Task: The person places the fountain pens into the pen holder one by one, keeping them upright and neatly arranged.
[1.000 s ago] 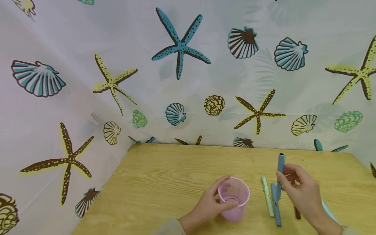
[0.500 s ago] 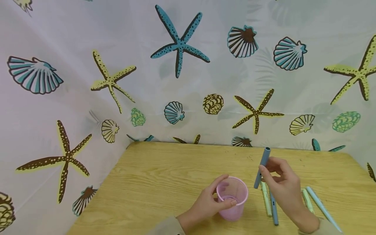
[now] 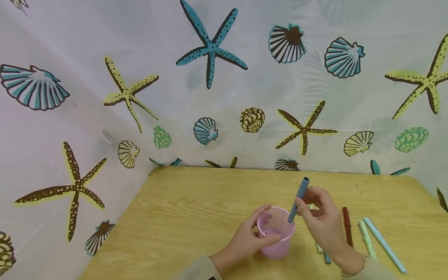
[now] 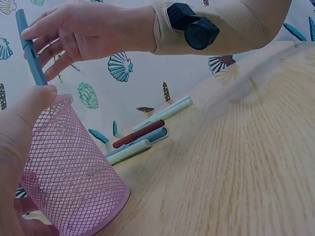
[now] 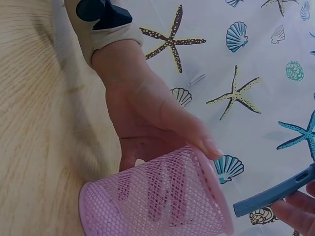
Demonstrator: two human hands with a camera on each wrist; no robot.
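A pink mesh pen holder [image 3: 275, 251] stands on the wooden table. My left hand [image 3: 246, 240] grips it from the left, the thumb at the near rim and the fingers round the far side. Between thumb and fingers, my right hand [image 3: 323, 221] pinches a blue pen [image 3: 299, 197] near its middle. The pen leans, its lower end close to the holder's right rim. In the right wrist view that end of the blue pen [image 5: 270, 194] shows just outside the mouth of the holder [image 5: 157, 196], apart from the rim. No pens are seen inside the holder.
Right of the holder lie a dark red pen [image 3: 347, 225], a light green pen [image 3: 366, 238] and a light blue pen [image 3: 384, 245]. Another blue pen [image 3: 327, 258] and a pale green pen [image 3: 319, 248] are partly under my right hand. A shell-patterned curtain [image 3: 238, 97] encloses the table [image 3: 196, 210].
My right hand has carried the blue pen leftwards, from above the loose pens to the holder's right rim, tilting it on the way. My left hand keeps its grip on the holder.
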